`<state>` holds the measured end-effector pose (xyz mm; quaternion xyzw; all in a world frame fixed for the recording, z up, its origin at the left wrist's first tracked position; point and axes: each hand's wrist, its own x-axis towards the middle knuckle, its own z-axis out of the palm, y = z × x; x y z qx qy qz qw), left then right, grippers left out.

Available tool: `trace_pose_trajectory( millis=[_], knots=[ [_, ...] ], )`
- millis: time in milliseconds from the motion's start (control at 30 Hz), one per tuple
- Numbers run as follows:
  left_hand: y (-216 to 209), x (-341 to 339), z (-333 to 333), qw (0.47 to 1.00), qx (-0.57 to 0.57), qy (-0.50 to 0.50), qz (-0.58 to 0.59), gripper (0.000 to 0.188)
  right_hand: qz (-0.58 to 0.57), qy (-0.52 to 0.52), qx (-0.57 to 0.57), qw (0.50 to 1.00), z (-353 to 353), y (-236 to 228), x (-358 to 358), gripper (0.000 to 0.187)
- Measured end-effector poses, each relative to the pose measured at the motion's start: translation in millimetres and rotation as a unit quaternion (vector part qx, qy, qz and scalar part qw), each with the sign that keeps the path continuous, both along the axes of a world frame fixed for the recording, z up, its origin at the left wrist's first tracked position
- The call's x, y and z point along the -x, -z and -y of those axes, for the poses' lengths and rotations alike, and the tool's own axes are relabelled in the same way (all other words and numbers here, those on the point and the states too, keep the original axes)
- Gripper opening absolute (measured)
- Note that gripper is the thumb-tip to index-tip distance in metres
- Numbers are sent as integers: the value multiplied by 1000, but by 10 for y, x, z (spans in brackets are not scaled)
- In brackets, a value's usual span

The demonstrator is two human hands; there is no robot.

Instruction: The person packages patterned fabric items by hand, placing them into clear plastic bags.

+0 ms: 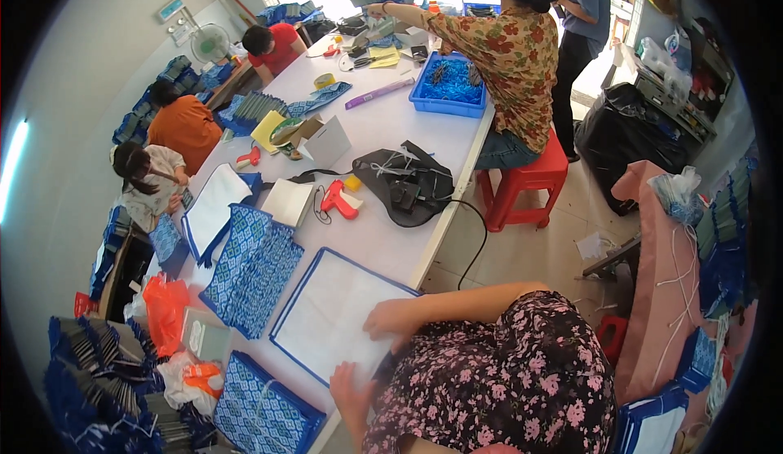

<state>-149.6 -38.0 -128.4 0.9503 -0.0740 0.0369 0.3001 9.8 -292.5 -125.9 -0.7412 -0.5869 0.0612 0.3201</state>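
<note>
Both hands lie flat and empty-fingered on the white blue-trimmed bag panel point(330, 311) at six o'clock, right hand point(395, 319) pinning its near edge, left hand point(347, 389) its lower corner, apparently steadying it beside the patterned blue bags point(249, 266).

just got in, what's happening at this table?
The person wearing the camera has both hands on a flat white bag panel with blue trim at the near end of the long white table: the right hand lies on its right edge, the left hand at its near corner. Folded blue patterned bags lie just left of it, and a red tagging gun sits farther up. Several other people are at the table too, one in a floral top reaching across the far end.
</note>
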Motion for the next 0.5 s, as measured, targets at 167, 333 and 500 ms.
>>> trace_pose_trajectory(
  millis=[167,333,500],
  knots=[
    [-45,-18,124,1000,18,-9,17,55,18,13,22,1000,132,51,-106,31],
    [1,-127,123,997,32,-27,68,38,6,26,1,1000,218,-101,-194,24],
    [-243,-172,469,991,42,-107,68,37,54,68,47,995,309,-131,-206,23]
  ],
)
